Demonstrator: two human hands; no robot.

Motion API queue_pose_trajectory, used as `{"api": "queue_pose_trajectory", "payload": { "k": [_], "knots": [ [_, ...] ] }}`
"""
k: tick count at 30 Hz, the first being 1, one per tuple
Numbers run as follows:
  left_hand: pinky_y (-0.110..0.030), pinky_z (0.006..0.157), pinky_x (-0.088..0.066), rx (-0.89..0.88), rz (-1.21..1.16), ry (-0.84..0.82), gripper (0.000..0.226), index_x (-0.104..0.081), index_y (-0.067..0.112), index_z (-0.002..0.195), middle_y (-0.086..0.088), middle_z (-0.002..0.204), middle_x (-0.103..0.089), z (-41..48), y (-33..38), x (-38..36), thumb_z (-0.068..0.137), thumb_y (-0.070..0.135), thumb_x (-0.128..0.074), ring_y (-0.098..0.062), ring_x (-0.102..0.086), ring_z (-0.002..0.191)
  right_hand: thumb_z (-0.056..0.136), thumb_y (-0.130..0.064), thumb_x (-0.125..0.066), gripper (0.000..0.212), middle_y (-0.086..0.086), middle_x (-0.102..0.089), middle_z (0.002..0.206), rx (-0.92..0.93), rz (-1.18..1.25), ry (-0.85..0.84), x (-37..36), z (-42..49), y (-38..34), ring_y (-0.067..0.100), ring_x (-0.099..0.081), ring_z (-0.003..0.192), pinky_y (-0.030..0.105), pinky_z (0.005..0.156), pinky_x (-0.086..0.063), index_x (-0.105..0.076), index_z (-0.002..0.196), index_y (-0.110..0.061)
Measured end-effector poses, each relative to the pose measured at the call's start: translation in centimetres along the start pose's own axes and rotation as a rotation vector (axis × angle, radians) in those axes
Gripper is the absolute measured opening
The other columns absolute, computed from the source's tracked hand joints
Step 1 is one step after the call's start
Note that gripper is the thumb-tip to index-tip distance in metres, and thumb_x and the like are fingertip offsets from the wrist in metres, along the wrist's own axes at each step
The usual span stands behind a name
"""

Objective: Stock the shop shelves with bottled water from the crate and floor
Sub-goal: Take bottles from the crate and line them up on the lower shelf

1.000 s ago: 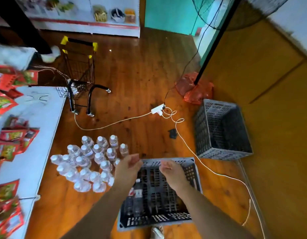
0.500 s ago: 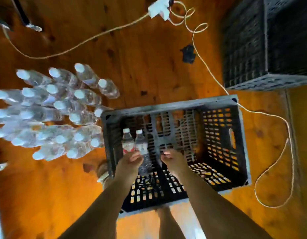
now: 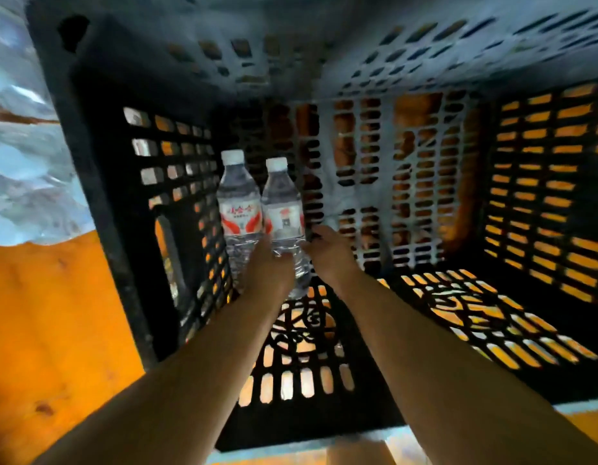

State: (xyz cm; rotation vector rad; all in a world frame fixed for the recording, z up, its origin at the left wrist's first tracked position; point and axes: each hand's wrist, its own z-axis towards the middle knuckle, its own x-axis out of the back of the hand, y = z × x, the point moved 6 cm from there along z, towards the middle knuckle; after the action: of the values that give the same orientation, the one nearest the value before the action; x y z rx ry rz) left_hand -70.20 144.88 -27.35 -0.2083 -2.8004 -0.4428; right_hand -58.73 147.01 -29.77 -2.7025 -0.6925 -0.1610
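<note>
Since dropping into crate [image 3: 99, 169], left hand [image 3: 270, 266] reaches bottle [image 3: 282, 203].

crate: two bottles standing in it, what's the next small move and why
Probably close the left hand round the left bottle and the right hand round the right bottle, then lift. Both stand upright, side by side in the crate, with the hands at their lower halves.

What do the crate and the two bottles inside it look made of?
Crate: probably moulded plastic, dark, matte; slotted lattice walls. Red-labelled bottle and bottle beside it: thin clear plastic, glossy, ribbed, with white caps.
</note>
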Motion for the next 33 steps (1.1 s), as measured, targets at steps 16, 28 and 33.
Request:
{"api": "queue_pose_trajectory", "payload": {
  "k": [16,28,33],
  "knots": [
    [-0.035,0.063,-0.049,-0.049,-0.120,-0.006,0.039,-0.056,0.026,0.112,-0.006,0.104,-0.065,-1.2,-0.2,-0.5,0.087,-0.001,-0.045,-0.021,-0.062,0.078,0.093,-0.014,-0.049,0.025,0.007,-0.065,0.115,-0.043,0.456,-0.116,-0.9,-0.7,2.4,0.020,-0.062,0.102,0.040,0.090,-0.050,-0.057,0.117,-0.015],
    [-0.020,0.063,-0.043,-0.306,-0.245,-0.060,0.023,-0.053,0.014,0.070,0.005,0.076,-0.060,-16.2,10.5,6.8,0.089,0.000,-0.053,0.001,-0.054,0.062,0.089,-0.005,-0.056,0.018,-0.003,-0.063,0.099,0.083,0.707,-0.030,5.9,-18.5,-5.9,0.009,-0.059,0.089,0.024,0.074,-0.047,-0.052,0.096,-0.021],
    [-0.004,0.057,-0.040,-0.426,-0.379,-0.218,0.024,-0.058,0.011,0.088,0.011,0.062,-0.059,-25.7,18.2,9.9,0.072,-0.002,-0.069,0.003,-0.054,0.061,0.091,-0.010,-0.045,0.019,0.000,-0.067,0.089,0.209,0.829,-0.069,11.9,-28.2,-12.2,0.015,-0.059,0.081,0.029,0.070,-0.042,-0.058,0.103,-0.018]
  ]
}}
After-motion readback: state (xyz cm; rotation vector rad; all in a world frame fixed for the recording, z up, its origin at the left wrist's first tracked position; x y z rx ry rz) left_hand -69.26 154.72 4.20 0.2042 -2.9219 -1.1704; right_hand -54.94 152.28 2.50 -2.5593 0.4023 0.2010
